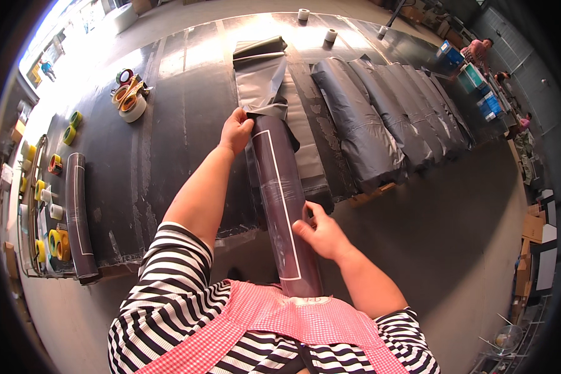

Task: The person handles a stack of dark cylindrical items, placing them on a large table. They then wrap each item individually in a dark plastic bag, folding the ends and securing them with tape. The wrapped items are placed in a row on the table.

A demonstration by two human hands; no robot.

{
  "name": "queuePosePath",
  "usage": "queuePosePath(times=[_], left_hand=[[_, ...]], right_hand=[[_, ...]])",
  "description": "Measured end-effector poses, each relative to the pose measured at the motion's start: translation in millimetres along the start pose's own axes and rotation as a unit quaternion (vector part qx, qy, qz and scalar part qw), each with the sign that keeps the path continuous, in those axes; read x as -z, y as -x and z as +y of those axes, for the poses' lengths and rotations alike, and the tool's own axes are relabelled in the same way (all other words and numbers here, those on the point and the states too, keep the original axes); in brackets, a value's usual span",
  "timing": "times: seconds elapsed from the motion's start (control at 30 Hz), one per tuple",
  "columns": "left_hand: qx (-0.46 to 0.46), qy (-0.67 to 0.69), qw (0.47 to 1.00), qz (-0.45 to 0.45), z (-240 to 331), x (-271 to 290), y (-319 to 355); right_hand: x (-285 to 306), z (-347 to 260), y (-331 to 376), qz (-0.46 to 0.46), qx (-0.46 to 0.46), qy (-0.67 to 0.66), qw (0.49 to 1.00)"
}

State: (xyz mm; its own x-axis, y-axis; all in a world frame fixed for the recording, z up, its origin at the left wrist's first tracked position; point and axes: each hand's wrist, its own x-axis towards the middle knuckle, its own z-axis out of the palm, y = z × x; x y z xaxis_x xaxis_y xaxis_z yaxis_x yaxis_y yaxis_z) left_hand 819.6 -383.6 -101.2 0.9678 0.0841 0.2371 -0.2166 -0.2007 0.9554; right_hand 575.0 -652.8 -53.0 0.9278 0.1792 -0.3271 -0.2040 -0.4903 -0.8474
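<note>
A long dark purple roll (273, 187) with a white rectangular outline reaches from my apron to the table. Its far end sits inside the mouth of a grey plastic bag (255, 87), which lies crumpled on the table. My left hand (237, 131) is closed at the bag's opening, pinching its edge against the left side of the roll. Lower down, my right hand (325, 232) grips the roll's right side, with the thumb on top and the other fingers partly hidden. The near end of the roll rests against my apron (280, 311).
Several grey wrapped rolls (355, 121) lie side by side at right. Another purple roll (78, 212) lies at the table's left, beside a rack of tape rolls (59, 243). More tape rolls (131, 103) are piled on the black table (181, 143). People (477, 53) are beyond the right end.
</note>
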Motion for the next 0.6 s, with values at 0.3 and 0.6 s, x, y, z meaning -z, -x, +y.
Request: queuePosePath(times=[0.3, 0.6], left_hand=[[-0.109, -0.273, 0.954, 0.059, 41.5, -20.4, 9.9], [-0.035, -0.200, 0.969, -0.142, 54.3, 12.2, 79.4]], right_hand=[[51.7, -25.4, -222.7, 0.206, 0.138, 0.279, 0.928], [28.4, 11.1, -139.7, 0.075, 0.299, 0.172, 0.936]])
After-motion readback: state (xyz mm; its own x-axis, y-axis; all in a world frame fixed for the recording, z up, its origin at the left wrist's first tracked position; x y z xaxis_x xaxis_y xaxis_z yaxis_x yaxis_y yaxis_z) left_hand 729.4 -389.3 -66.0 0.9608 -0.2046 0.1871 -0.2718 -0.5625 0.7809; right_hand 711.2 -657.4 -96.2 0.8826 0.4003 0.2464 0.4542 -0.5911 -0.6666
